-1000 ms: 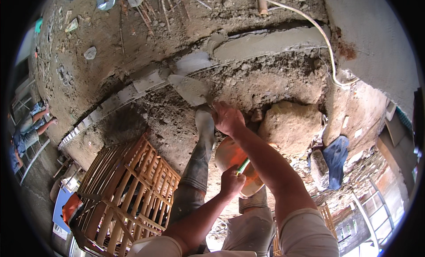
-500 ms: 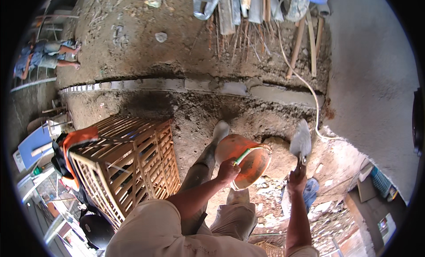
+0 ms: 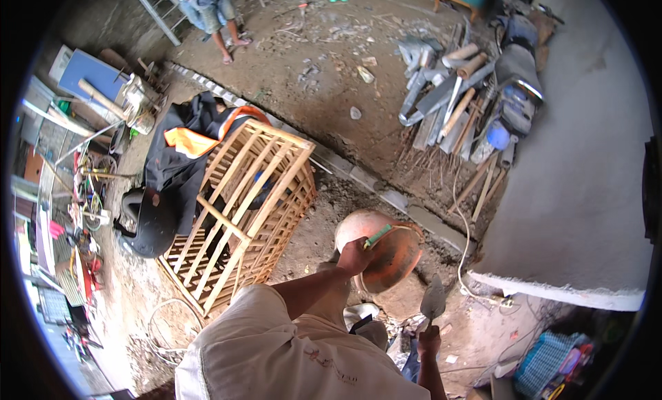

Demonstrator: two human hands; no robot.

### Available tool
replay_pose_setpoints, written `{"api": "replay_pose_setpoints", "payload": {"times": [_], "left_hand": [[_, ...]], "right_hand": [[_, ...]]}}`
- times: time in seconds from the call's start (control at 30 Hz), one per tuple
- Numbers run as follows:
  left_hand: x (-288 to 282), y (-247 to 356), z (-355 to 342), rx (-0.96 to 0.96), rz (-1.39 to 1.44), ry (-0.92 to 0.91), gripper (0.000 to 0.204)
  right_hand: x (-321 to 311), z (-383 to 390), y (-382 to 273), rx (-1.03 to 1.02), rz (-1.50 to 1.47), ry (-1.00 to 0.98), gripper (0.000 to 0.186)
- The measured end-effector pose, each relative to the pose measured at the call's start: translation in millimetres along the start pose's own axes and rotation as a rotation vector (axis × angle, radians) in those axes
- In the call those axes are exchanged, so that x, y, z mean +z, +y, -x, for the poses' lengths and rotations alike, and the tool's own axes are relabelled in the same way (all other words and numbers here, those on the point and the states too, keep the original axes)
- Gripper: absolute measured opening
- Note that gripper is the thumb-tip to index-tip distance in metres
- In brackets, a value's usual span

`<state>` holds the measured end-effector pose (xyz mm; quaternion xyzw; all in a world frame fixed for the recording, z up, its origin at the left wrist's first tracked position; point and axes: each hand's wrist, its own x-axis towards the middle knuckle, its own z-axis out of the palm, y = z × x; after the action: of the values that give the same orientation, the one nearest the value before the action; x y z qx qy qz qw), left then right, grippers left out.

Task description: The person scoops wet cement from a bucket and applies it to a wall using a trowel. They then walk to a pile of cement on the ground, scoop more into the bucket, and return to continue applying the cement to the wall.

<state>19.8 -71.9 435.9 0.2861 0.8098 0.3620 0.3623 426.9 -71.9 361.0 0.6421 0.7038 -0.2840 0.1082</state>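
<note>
My left hand (image 3: 354,257) is closed around the green grip on the handle of an orange bucket (image 3: 396,261). The bucket hangs tilted, its mouth facing right, and its inner wall is smeared with grey. My right hand (image 3: 429,340) grips a trowel (image 3: 433,301) by its handle, with the pointed grey blade up and away from me. Blade and bucket are apart. To the left of the bucket stands a slatted wooden crate (image 3: 256,221); a black jacket with orange panels (image 3: 181,152) is draped by its far end.
A black helmet (image 3: 153,222) sits left of the crate. A low block kerb (image 3: 365,179) crosses the dirt floor. Pipes and wood (image 3: 448,90) lie beside a motorbike (image 3: 517,76) near the grey wall (image 3: 579,193). A cable (image 3: 463,262) runs along the ground. Another person (image 3: 215,14) is far left.
My view has swung left, bringing the crate, helmet and motorbike further into sight. The trowel has come lower and closer to the bucket. Both hands keep their hold.
</note>
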Motion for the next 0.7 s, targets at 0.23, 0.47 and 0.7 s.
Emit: {"api": "replay_pose_setpoints", "payload": {"times": [0.23,0.47,0.7], "left_hand": [[-69.4,-3.7,111.9,0.206,0.269,0.086,0.015],[-185.1,48.8,185.6,0.786,0.354,0.254,0.014],[-359.9,85.0,306.3,0.951,0.434,0.795,0.02]], "right_hand": [[-15.6,17.6,70.5,-0.298,0.386,-0.051,0.019],[-10.1,-24.8,-61.2,-0.305,0.434,-0.208,0.021],[-16.4,-33.2,-169.8,-0.287,0.369,-0.231,0.024]]}}
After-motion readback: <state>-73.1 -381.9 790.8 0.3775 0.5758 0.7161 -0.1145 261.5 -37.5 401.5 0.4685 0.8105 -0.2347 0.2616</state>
